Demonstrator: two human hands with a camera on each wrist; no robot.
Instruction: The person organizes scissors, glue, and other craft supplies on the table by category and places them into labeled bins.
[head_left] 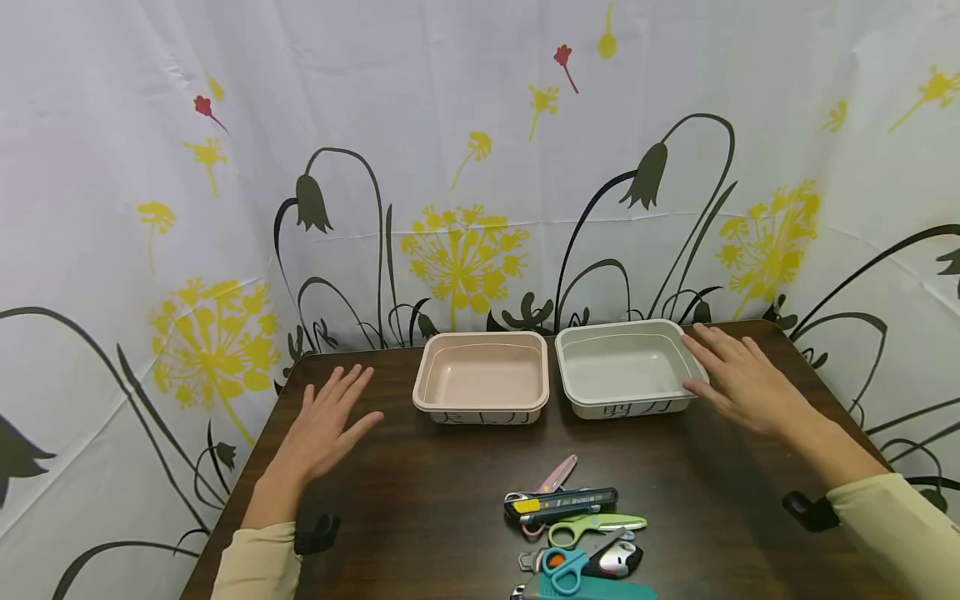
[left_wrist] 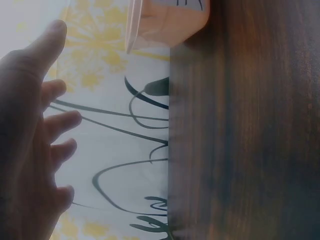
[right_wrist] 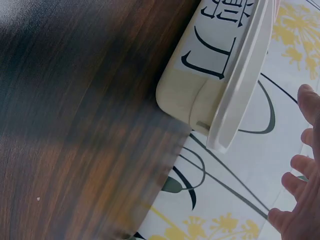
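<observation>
My left hand [head_left: 318, 437] hovers over the left side of the dark wooden table [head_left: 420, 500], fingers spread and holding nothing. On the other side, my right hand [head_left: 738, 379] is likewise spread, its fingertips beside the right end of a pale grey-white bin [head_left: 626, 367]. The right wrist view shows that hand apart from the bin. A pink bin [head_left: 482, 379] stands left of the pale one; both have dark writing on their fronts. Nearer me lies a pile with a black-and-yellow utility knife [head_left: 566, 503], pink scissors [head_left: 558, 475], green scissors [head_left: 603, 522] and teal scissors [head_left: 564, 570].
A black-and-white cutter [head_left: 621, 559] and a teal-handled tool [head_left: 600, 588] lie at the near end of the pile, partly cut off by the frame. Behind the table hangs a white curtain [head_left: 465, 75] printed with flowers.
</observation>
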